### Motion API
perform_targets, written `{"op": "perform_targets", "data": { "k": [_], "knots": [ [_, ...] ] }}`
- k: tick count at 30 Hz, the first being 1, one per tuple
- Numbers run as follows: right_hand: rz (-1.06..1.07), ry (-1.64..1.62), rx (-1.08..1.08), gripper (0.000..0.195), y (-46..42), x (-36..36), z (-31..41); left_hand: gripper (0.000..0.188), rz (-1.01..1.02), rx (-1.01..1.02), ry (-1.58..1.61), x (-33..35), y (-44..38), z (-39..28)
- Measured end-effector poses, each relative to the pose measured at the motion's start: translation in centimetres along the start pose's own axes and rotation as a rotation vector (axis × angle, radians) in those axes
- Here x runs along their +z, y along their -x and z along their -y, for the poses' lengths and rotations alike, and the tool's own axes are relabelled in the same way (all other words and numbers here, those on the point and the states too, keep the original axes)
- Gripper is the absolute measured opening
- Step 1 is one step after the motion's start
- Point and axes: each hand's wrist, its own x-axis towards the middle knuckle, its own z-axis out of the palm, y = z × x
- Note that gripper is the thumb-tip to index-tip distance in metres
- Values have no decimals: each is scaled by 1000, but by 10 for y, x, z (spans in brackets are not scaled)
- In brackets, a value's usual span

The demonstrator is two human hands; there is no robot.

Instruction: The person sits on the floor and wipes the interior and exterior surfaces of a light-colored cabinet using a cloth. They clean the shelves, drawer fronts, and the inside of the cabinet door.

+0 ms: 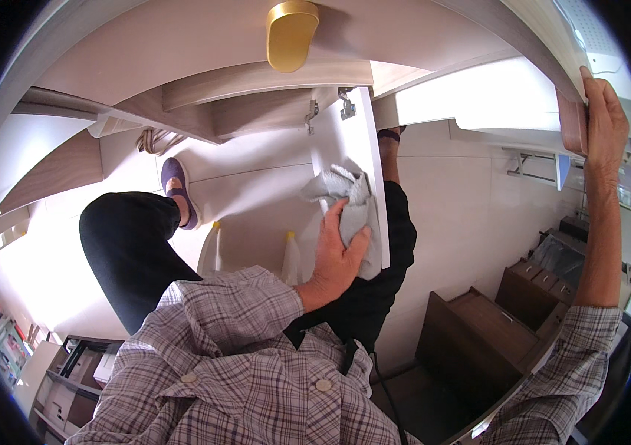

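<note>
My left hand (340, 250) grips a crumpled grey cloth (357, 214) and presses it against the white inner face of a cabinet door (381, 183), near its free edge. The door stands open on metal hinges (347, 104), between my legs. Far to the right, my right hand (607, 119) is raised and holds the edge of a wood-tone panel (573, 119); some of its fingertips are hidden. Above the door is a pinkish cabinet front with a gold knob (292, 36).
Two yellow-tipped white items (291, 256) stand low by my lap. A coiled cord (154, 142) lies on the floor beyond my left shoe (177, 186). Dark brown drawer units (482, 328) stand at lower right. Another open cabinet door (31, 161) is at left. A black cable (387, 395) hangs beside me.
</note>
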Motion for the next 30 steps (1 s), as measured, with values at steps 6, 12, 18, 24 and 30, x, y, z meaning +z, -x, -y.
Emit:
{"op": "perform_targets", "data": {
  "k": [6, 12, 18, 24, 30],
  "knots": [
    [-9, 18, -25, 42, -1, 1, 6, 60, -16, -116, 2, -6, -50, 23],
    [-16, 19, 43, 42, 7, 6, 10, 58, 28, -38, -32, -14, -17, -12],
    [-32, 6, -13, 43, 4, 4, 6, 58, 28, 16, -37, -15, -26, -4],
    [-33, 18, -18, 43, 1, 4, 5, 58, -34, -45, -121, -21, -76, 5],
    [1, 70, 12, 42, 3, 0, 11, 57, 55, 38, -109, -22, -31, -16]
  ]
}}
